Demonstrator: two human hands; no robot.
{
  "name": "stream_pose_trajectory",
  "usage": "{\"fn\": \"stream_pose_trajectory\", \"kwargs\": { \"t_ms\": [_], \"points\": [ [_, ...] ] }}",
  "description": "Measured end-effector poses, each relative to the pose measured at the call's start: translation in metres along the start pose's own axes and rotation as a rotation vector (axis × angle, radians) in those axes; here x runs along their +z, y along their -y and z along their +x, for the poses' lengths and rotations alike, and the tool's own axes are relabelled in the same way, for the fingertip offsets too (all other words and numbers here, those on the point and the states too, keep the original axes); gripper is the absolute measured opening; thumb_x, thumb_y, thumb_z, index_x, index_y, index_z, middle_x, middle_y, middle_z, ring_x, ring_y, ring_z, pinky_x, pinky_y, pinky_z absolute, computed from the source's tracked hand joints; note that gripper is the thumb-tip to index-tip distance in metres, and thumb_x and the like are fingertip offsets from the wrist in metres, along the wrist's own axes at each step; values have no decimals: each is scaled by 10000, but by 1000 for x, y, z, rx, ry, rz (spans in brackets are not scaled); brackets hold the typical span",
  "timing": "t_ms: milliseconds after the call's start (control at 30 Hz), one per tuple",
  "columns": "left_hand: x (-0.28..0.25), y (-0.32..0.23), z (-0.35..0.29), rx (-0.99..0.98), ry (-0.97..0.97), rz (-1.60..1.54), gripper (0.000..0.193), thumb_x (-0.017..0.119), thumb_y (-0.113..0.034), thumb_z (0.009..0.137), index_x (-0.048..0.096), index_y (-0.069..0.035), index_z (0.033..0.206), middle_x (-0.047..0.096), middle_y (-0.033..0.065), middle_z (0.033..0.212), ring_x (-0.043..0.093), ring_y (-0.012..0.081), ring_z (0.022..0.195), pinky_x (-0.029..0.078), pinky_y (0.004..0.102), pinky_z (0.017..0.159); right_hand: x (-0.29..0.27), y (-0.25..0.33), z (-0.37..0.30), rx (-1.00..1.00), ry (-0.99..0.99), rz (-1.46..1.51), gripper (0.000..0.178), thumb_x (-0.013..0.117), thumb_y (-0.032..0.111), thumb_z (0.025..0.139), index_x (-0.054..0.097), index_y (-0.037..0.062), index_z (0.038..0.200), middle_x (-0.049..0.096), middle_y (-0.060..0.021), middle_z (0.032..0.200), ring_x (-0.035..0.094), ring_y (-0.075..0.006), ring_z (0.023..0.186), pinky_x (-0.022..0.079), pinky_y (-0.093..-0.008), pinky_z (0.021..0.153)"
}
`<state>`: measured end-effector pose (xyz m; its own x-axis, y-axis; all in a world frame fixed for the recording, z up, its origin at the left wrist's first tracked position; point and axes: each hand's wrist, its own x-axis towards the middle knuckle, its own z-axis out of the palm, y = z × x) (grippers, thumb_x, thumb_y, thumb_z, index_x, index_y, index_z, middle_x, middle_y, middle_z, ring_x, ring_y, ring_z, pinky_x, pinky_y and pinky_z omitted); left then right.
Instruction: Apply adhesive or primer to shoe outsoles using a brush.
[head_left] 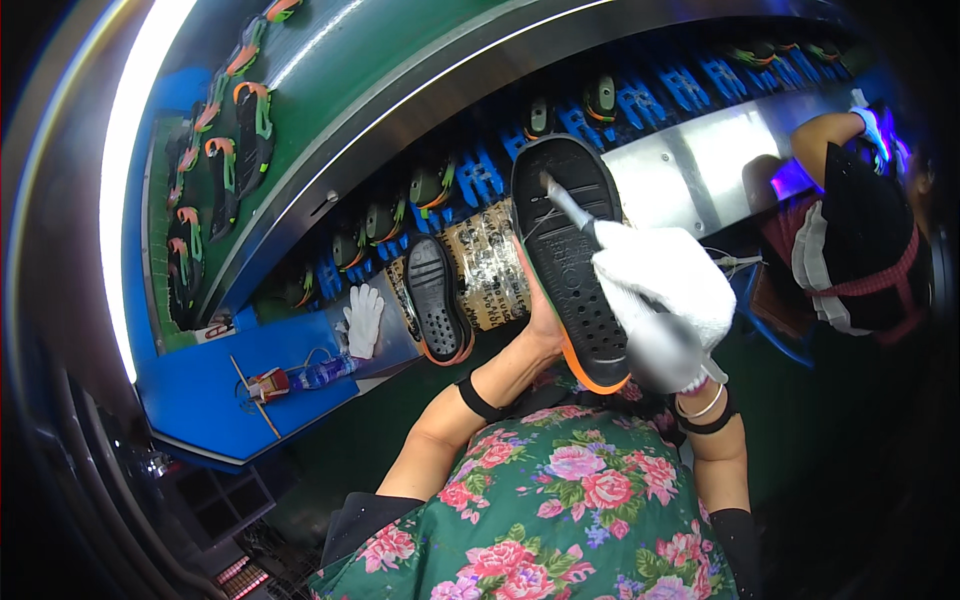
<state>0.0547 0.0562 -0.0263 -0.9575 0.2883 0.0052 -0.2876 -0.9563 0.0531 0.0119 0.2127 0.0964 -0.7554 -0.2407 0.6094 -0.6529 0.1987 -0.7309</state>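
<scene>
My bare left hand [543, 318] grips a black shoe sole [570, 262] with an orange edge from its left side and holds it up, inner face toward me. The fingers behind the sole are hidden. In a white glove, my right hand [668, 275] is closed round a brush [570, 207]. Its bristle tip is at the front part of the sole's inner face. To the left of the held sole, a second black sole [436, 300] with a perforated heel rests on a taped cardboard piece [487, 265].
A conveyor with blue holders [482, 178] carries several shoe uppers behind the bench. More uppers [222, 165] sit on the green upper belt [330, 85]. A white glove [364, 320], blue bottle [322, 374] and stick [255, 396] lie at left. At right, a co-worker [860, 240] is close.
</scene>
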Motion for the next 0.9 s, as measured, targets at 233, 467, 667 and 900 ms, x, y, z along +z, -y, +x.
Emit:
{"fn": "stream_pose_trajectory", "kwargs": {
  "t_ms": [233,467,667,900],
  "points": [
    [11,-7,-1,-161,-435,497,1139,186,-954,844,466,-67,1501,599,171,1414,596,322,1291,453,479,1136,0,-4,-10,-83,224,81,342,739,19,801,762,33,1142,762,-139,1103,729,-329,970,576,-416,869],
    [-14,-13,3,-106,-84,91,1081,177,-920,880,433,-94,1528,595,144,1416,582,295,1305,460,466,1131,7,-6,-15,-95,253,-42,321,752,2,804,773,49,1121,761,-138,1143,731,-308,1027,574,-391,865],
    [-2,-20,4,-78,-87,-144,1115,226,-953,845,486,-74,1481,629,149,1350,626,290,1228,494,452,1095,-2,-27,-13,-104,178,109,318,730,47,830,772,65,1145,769,-115,1129,739,-286,986,583,-396,866],
    [9,-32,16,-148,1,377,1182,208,-1018,767,606,-7,1234,693,155,1047,705,253,932,598,399,844,0,-9,-19,-73,288,138,342,764,9,796,769,50,1135,769,-107,1091,737,-277,941,597,-367,801]
  ]
}}
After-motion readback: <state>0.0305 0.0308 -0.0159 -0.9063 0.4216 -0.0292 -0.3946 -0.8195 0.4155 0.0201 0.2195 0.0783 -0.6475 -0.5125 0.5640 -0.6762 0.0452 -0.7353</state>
